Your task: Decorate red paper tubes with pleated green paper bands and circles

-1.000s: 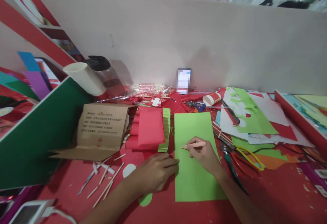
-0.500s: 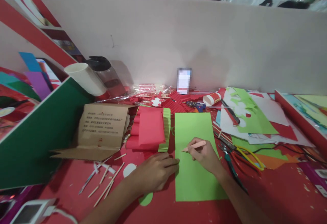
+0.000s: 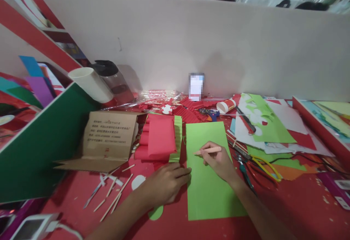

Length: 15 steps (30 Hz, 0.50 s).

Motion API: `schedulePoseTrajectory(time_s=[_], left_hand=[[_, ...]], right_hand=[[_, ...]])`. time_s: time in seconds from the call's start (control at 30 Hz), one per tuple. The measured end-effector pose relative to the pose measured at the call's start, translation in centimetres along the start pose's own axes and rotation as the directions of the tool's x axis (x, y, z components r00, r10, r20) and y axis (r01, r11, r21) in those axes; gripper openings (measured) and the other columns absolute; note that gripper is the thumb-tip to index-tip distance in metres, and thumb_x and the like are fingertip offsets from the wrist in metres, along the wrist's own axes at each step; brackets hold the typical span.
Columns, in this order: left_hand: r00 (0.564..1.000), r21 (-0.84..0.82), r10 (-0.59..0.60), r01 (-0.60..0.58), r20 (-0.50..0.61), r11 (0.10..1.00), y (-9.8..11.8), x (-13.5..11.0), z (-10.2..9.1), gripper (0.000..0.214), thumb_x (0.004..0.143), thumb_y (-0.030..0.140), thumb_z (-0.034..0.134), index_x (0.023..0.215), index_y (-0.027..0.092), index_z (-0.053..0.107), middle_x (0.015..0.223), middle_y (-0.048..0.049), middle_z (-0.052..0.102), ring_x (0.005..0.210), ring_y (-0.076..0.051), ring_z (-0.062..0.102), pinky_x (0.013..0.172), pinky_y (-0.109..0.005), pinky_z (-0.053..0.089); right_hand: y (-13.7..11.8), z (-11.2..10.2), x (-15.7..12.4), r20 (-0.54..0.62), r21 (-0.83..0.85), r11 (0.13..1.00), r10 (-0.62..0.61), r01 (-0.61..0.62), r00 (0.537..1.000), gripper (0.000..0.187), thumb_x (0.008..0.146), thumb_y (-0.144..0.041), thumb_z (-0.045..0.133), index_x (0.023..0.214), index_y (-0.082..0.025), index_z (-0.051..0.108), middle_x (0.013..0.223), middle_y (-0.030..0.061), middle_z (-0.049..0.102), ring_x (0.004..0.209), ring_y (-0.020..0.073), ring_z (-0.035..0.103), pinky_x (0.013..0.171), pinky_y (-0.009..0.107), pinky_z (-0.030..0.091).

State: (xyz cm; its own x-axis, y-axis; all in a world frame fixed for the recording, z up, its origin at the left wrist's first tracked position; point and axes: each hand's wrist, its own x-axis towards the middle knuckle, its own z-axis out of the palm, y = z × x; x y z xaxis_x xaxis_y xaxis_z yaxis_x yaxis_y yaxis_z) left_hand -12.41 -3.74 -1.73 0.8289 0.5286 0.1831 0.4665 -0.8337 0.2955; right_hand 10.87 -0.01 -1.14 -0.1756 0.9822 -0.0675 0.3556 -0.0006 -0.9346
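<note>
A bright green sheet of paper (image 3: 205, 196) lies lengthwise in front of me on the red tabletop. My right hand (image 3: 216, 159) is closed round a short, thick, pale pink pencil (image 3: 212, 150), its point at the sheet's upper left part. Whether the point touches the paper I cannot tell. At the sheet's left edge rests my left hand (image 3: 172, 183), fingers stretched out and lying flat, with nothing held. Just beyond it stands a small red paper model (image 3: 161, 138) with rolled pieces and a folded green strip (image 3: 177, 138) on its right side.
Left are an opened cardboard box (image 3: 106, 134), thin wooden sticks (image 3: 115, 198), a green board (image 3: 49, 145) and a white cup (image 3: 91, 85). Pliers (image 3: 265, 167), a utility knife (image 3: 246, 119) and cut paper scraps (image 3: 270, 123) lie right. A phone (image 3: 196, 86) leans against the partition.
The green sheet has slid slightly toward me. My right hand and the pencil have moved a little farther up the sheet. My left hand has barely moved.
</note>
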Motion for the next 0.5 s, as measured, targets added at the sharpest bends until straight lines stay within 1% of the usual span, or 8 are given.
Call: schedulePoseTrajectory(time_s=[0.13,0.3,0.5], left_hand=[[1.000,-0.005,0.005,-0.005,0.009,1.000,-0.11,0.04,-0.02,0.034,0.086,0.012,0.049,0.117,0.018,0.059,0.119,-0.0091,0.066,0.098,-0.020,0.062,0.088,-0.033,0.052],[1.000,-0.010,-0.002,0.002,0.006,1.000,-0.13,0.06,-0.01,0.034,0.085,0.011,0.048,0.116,0.017,0.059,0.118,-0.0103,0.067,0.094,-0.020,0.062,0.086,-0.034,0.052],[1.000,-0.017,0.002,-0.002,0.000,1.000,-0.13,0.00,0.05,0.035,0.086,0.011,0.048,0.118,0.018,0.058,0.117,-0.0105,0.067,0.095,-0.020,0.062,0.087,-0.034,0.052]], right_hand=[[0.47,0.31,0.07,0.003,0.013,1.000,0.021,-0.021,1.000,0.018,0.085,-0.033,0.059,0.077,-0.018,0.063,0.072,0.0053,0.073,0.056,0.0153,0.063,0.050,0.022,0.046],[0.79,0.41,0.01,0.020,0.021,1.000,0.020,-0.020,1.000,0.020,0.086,-0.035,0.059,0.076,-0.018,0.063,0.074,0.0065,0.074,0.061,0.0169,0.066,0.054,0.023,0.048],[0.86,0.47,0.15,-0.007,0.034,0.999,0.010,-0.010,1.000,0.022,0.087,-0.037,0.059,0.078,-0.018,0.065,0.078,0.0074,0.074,0.063,0.0173,0.067,0.054,0.023,0.049]])
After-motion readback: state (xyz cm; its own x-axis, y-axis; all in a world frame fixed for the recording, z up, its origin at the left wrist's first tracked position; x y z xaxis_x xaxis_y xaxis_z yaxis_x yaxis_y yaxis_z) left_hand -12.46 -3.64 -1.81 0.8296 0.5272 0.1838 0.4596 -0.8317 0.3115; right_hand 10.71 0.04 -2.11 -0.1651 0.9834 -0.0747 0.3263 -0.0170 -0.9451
